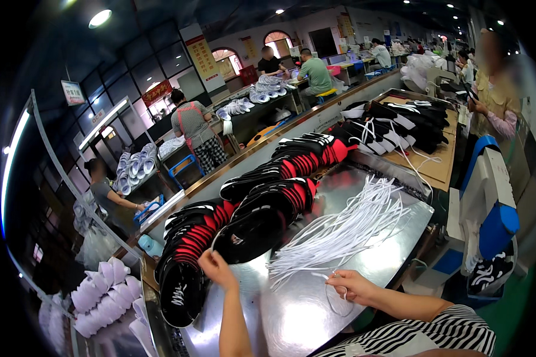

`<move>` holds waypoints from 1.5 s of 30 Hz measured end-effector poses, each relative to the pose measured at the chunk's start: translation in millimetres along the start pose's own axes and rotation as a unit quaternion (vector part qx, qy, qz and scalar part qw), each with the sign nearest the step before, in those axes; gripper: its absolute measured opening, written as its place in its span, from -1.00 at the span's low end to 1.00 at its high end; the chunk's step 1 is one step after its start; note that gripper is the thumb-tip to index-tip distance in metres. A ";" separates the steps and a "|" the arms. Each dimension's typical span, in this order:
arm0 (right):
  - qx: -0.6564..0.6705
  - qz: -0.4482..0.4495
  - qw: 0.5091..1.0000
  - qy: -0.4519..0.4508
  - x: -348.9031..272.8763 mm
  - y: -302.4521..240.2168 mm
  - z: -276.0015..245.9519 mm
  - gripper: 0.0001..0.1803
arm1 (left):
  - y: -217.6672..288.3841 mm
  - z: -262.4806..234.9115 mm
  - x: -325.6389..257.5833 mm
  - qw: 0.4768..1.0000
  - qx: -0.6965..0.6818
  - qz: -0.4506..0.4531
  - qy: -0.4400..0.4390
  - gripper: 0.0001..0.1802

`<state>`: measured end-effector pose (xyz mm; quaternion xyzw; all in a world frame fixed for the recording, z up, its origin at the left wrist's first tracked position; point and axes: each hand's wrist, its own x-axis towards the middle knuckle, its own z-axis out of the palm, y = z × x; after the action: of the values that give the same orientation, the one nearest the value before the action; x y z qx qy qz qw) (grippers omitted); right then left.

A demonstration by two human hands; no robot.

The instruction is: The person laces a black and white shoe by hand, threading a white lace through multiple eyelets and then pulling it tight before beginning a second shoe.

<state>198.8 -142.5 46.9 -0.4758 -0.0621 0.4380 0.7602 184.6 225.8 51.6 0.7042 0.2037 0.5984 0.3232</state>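
My left hand [218,269] has its fingers closed at the near edge of a black shoe upper [253,235], the front one of a red-and-black row. In my right hand [350,287], thumb and fingers pinch a white shoelace [330,300]; one end pokes out to the left and a thin loop hangs below. Just beyond that hand, a loose pile of white laces [345,229] spreads over the metal tabletop [298,315]. Left of my left hand, another row of uppers ends in a black one with white lacing [178,294].
More black and white uppers [399,125] lie on cardboard at the far right. A grey machine with blue parts [497,220] stands at my right, a person [494,89] behind it. White bundled pieces [107,294] sit at lower left. Several people work beyond the long partition [262,143].
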 end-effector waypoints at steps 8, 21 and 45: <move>0.049 -0.086 0.995 0.002 -1.9 5.5 -1.9 -0.77 | 152.3 -79.4 -154.3 0.894 0.102 0.232 -0.370 -0.62; -0.089 -0.112 0.987 -0.072 -2.6 31.7 24.9 -0.84 | 131.4 -119.0 -135.9 0.907 0.133 0.164 -0.366 -0.40; -0.198 -0.196 0.960 0.034 45.4 47.3 43.8 -0.82 | 117.5 -78.7 -113.7 0.588 -0.285 -0.560 -0.509 -0.27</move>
<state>175.3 -72.6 19.1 -0.6098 -0.2133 0.2430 0.7236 73.4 82.6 58.8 0.5124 0.1790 -0.1288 0.8299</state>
